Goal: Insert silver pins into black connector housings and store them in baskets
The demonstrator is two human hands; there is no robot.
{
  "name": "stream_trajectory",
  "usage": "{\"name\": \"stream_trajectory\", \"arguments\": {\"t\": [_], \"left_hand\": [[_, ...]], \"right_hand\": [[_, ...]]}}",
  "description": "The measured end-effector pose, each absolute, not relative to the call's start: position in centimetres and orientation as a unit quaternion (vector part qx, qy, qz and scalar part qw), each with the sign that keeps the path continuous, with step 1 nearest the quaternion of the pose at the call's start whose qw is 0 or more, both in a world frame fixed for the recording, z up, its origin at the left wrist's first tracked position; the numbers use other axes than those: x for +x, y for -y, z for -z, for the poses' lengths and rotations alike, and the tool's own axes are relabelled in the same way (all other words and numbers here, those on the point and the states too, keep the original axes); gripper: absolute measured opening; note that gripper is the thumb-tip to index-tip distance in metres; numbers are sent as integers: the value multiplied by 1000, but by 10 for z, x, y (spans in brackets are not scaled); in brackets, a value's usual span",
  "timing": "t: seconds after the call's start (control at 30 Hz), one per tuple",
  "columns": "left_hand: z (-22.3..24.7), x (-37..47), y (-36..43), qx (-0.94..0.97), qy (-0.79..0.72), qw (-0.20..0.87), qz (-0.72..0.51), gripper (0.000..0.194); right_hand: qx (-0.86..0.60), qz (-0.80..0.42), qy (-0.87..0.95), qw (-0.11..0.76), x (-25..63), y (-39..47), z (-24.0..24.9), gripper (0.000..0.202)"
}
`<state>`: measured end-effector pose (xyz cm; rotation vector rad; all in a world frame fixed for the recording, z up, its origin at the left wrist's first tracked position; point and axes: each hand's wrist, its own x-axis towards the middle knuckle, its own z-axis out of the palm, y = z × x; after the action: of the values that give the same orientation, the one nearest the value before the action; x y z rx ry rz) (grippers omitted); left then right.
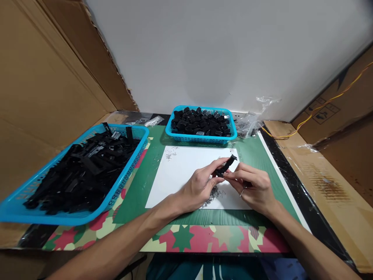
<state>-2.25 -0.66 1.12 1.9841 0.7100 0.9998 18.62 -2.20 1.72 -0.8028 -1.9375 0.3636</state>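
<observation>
My left hand (202,184) grips a curved black plastic part (227,165) between thumb and fingers, above the right side of a white sheet (177,175). Close against the lower end of that part are the pinched fingertips of my right hand (254,184); whatever they hold there is too small to name. A thin metal tool (241,191) sticks out from under the right hand's fingers. Small metal pieces (212,196) lie in a pile on the sheet below the hands, partly hidden by them. A smaller scatter of thin pieces (169,155) is at the sheet's upper left.
At the left a large blue basket (147,136) holds many long black parts. Behind the sheet, another blue basket (201,138) is full of small black pieces. Clear plastic bags (249,123) lie by the wall. Cardboard (329,175) and a yellow cable (303,123) are at the right.
</observation>
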Motion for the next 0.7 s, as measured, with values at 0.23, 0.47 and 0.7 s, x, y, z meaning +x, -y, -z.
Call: {"name": "stream_trajectory", "arguments": {"t": [0.23,0.47,0.7], "left_hand": [[-10,-24,6,788,-284,418,-351,48],[-23,-23,6,814,-329,358,-317,43],[-17,-25,-5,826,-375,248,-342,19]], "right_hand": [[-328,-84,819,463,196,20,-23,20],[-343,-34,837,424,205,13,-21,22],[-364,-130,837,387,206,5,-11,20]]}}
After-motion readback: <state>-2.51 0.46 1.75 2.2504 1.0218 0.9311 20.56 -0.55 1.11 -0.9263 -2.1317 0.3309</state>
